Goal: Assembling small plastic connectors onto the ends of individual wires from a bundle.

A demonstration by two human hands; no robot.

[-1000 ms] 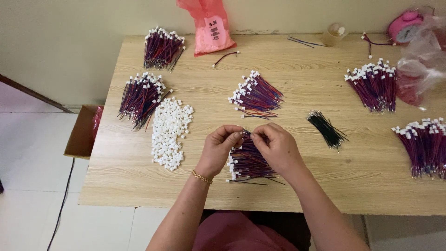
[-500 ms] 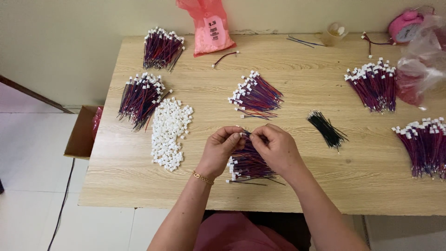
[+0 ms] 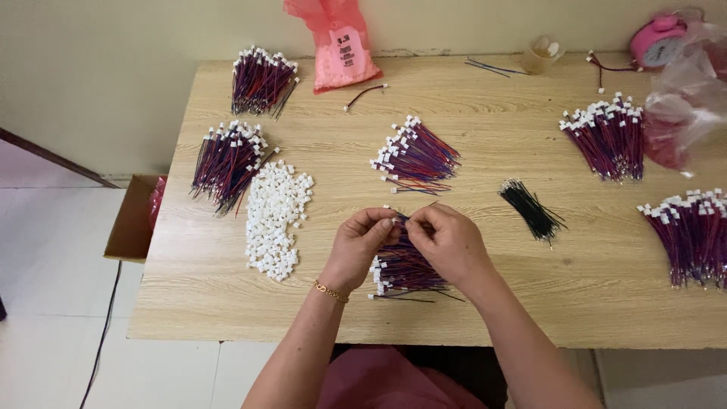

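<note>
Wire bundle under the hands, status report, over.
Left hand and right hand pinching together over the wire bundle. Bundle flat on table. White connector pile left, apart. Nothing obstructing.

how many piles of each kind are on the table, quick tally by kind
Bundles of red-and-blue wires with white connectors: 6, one under the hands
Pile of loose white connectors: 1
Bunch of black wires: 1
Total: 8 piles

The left hand and right hand pinch wires over the nearest bundle.
</note>
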